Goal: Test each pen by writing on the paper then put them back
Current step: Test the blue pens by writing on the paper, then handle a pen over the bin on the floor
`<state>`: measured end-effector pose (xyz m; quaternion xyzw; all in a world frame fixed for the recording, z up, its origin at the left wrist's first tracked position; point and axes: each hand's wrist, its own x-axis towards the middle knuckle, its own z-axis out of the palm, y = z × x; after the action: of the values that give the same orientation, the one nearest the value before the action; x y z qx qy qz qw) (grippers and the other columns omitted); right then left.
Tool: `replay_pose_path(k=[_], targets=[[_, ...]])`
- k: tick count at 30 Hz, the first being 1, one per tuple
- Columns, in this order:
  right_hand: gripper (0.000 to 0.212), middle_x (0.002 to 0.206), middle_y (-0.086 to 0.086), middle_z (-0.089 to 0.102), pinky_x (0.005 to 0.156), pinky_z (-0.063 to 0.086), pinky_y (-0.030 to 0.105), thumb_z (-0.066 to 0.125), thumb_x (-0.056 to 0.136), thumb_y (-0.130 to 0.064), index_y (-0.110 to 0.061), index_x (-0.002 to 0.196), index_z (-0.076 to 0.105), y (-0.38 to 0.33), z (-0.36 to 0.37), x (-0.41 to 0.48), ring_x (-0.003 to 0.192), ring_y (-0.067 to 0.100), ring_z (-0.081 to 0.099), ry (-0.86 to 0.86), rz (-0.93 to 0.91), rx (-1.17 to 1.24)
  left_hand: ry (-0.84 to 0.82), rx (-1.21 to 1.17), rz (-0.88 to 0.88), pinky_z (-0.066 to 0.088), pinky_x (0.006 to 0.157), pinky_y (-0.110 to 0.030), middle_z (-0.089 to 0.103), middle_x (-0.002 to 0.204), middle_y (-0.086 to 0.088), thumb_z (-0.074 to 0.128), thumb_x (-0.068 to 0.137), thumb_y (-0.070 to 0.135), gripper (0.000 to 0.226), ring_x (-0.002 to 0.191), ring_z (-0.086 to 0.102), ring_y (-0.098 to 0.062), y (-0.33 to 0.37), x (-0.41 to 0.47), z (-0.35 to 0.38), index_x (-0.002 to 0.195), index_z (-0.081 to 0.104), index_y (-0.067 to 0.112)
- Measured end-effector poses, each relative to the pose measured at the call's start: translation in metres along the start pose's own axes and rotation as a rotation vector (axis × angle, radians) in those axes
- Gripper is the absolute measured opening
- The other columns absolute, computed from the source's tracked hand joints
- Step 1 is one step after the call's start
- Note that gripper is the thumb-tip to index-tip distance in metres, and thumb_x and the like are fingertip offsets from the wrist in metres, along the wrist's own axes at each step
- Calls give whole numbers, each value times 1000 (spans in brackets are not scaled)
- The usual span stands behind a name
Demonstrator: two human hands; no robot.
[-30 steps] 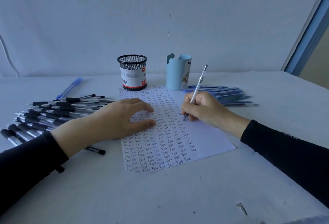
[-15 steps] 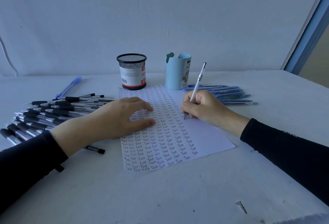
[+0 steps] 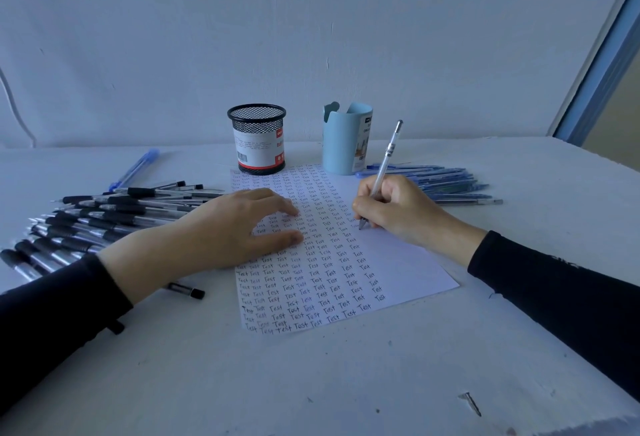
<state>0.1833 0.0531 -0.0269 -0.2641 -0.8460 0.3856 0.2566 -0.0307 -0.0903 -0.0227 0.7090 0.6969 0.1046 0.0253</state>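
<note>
A: Which pen is in use, and where?

B: The white pen (image 3: 382,168) sits in the right hand (image 3: 398,210), pinched low on the barrel between the thumb and curled fingers. The barrel leans up and away past the knuckles. The tip pokes out below the fingertips and touches the paper (image 3: 408,262) at the right end of the rows of "Test".

A: And the other hand?

B: The left hand (image 3: 239,227) lies flat on the left half of the sheet, fingers straight and a little spread, thumb out, pressing it to the table (image 3: 311,383). It grips nothing.

A: The other pens?

B: A heap of black pens (image 3: 104,217) lies left of the sheet, partly under the left wrist and sleeve. A row of blue pens (image 3: 446,182) lies beyond the right hand. A single blue pen (image 3: 135,168) lies alone behind the black heap.

A: The holders?

B: The black mesh cup (image 3: 257,139) and the light blue cup (image 3: 346,139) stand upright at the sheet's far edge, side by side but apart. I can't see into either
</note>
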Motion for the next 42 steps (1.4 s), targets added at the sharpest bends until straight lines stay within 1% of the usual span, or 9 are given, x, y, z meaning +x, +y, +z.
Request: replay_pose_path(k=[6, 10, 14, 19, 25, 28, 31, 36, 42], targets=[[27, 72, -7, 71, 64, 46, 18, 48, 99, -8, -18, 86, 70, 2, -6, 2, 64, 4, 61, 23, -102, 112, -19, -5, 37, 27, 103, -17, 45, 141, 19, 32, 83, 75, 60, 127, 43, -1, -3, 2, 2, 134, 50, 48], [25, 99, 19, 73, 97, 44, 13, 56, 98, -11, -27, 111, 70, 15, -15, 4, 101, 22, 70, -111, -170, -145, -37, 10, 15, 27, 106, -21, 37, 149, 20, 33, 82, 73, 59, 132, 39, -2, -1, 1, 2, 135, 48, 50], [28, 105, 23, 71, 110, 33, 12, 69, 86, -41, -25, 110, 67, 15, -12, 0, 115, -14, 54, -187, -151, -274, -74, 31, 7, 28, 112, -27, 34, 151, 23, 30, 80, 76, 62, 135, 37, -2, 1, 1, -2, 136, 44, 52], [24, 106, 32, 66, 100, 29, 0, 65, 90, -42, -25, 108, 69, 7, -10, 0, 113, -17, 53, -224, -122, -276, -112, -30, -4, 40, 109, -35, 42, 143, 28, 34, 76, 83, 63, 126, 46, 0, -9, -1, -10, 130, 48, 55], [32, 120, -15, 66, 94, 39, 8, 51, 99, -43, -31, 126, 61, -10, -19, -13, 115, -12, 54, -205, -61, -229, -73, -20, -39, 41, 108, -37, 50, 134, 27, 31, 70, 88, 69, 121, 49, 0, -1, -3, -12, 125, 53, 53], [26, 98, -9, 71, 84, 44, 24, 40, 101, -30, -40, 119, 57, -21, -26, -31, 102, 3, 60, -109, -38, -177, -7, 21, 23, 38, 109, -32, 52, 133, 25, 44, 85, 67, 44, 121, 49, 1, 25, -11, -12, 124, 56, 48], [22, 90, 2, 69, 71, 45, 25, 53, 93, -21, -28, 114, 57, -32, -34, -66, 81, 10, 61, -3, -92, -185, 6, 14, 138, 44, 104, -33, 55, 130, 26, 40, 86, 68, 43, 116, 52, 4, 67, -22, -14, 121, 56, 49], [25, 102, -9, 70, 85, 48, 14, 64, 89, -7, -19, 110, 70, -22, -46, -153, 97, 1, 63, 292, -214, -145, 162, -64, 393, 53, 84, -34, 64, 112, 21, 40, 92, 60, 39, 96, 60, 1, 147, -43, -1, 114, 65, 39], [15, 99, -6, 68, 77, 45, 15, 59, 96, -4, -9, 104, 70, 9, -61, -281, 89, 4, 63, 834, -189, -84, 211, -324, 753, 49, 70, -30, 66, 87, 9, 57, 97, 30, 17, 79, 61, -4, 260, -63, 47, 98, 71, 21]])
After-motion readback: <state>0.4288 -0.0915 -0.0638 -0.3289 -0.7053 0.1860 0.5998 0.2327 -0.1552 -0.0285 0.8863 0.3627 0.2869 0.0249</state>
